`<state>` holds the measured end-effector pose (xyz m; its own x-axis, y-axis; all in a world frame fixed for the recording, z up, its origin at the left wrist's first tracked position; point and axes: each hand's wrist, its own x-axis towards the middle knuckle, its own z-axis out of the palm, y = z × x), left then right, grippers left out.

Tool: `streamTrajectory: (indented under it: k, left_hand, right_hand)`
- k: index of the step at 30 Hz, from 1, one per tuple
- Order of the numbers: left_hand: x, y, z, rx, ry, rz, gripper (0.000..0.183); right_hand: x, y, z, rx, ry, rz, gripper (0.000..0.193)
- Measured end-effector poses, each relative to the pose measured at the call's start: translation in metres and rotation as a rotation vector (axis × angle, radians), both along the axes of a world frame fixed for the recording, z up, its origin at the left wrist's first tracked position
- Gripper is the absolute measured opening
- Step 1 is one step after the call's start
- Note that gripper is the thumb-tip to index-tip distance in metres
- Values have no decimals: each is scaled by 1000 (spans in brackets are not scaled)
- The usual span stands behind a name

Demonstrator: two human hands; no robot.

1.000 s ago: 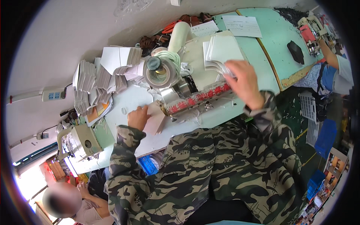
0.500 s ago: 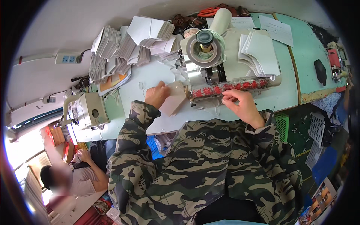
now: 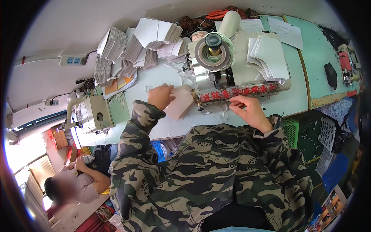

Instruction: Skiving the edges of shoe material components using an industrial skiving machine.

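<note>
A beige industrial sewing machine (image 3: 247,46), with a red-marked front arm (image 3: 235,92), stands on the table before me. At the arm's left end lies a pale, flat, blurred piece (image 3: 181,102), perhaps fabric or card. My left hand (image 3: 160,96) is closed at its left edge, the fingertips curled onto it. Just below the middle of the red-marked arm, my right hand (image 3: 249,111) has thumb and fingers pinched together; anything between them is too small to make out. White scraps (image 3: 218,111) lie beside the right fingertips. A thread spool (image 3: 213,52) sits atop the machine.
Several stacks of white cut pieces (image 3: 154,33) stand at the back left; more white pieces (image 3: 266,54) rest on the machine. A second sewing machine (image 3: 92,114) is at the left. A co-worker (image 3: 87,181) sits lower left. A green crate (image 3: 291,131) stands below the table's right.
The pale piece has turned slightly at the arm's left end, with my left hand staying at its edge. My right hand is nearly still. The co-worker's head and hands have shifted.
</note>
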<state>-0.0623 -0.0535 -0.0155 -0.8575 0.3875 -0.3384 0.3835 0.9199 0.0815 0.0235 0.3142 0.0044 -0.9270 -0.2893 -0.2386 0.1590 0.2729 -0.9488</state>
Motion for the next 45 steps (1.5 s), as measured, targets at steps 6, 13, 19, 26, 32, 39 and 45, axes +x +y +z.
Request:
streamTrajectory:
  k: [6, 13, 19, 26, 32, 39, 45]
  left_hand:
    - [22, 13, -8, -27, 42, -6, 17]
    - [23, 7, -13, 157, 357, -224, 20]
    - [-23, 31, 82, 742, -917, 180, 22]
    - [-52, 79, 60, 564, -762, 0, 28]
    - [-62, 97, 63, 504, -776, 54, 27]
    - [-33, 136, 66, 712, -253, -169, 35]
    - [-32, 141, 69, 641, -382, -16, 26]
  right_hand:
    - [-1, -1, 0, 27, -26, 4, 28]
    - [2, -3, -8, -25, -21, 6, 28]
    - [0, 5, -5, -36, -55, 17, 28]
    - [-33, -1, 22, 16, 108, -25, 27]
    - [-53, 7, 21, 226, 379, -10, 37]
    - [-116, 14, 54, 528, 104, 270, 50]
    - [-96, 24, 37, 619, 409, 198, 55]
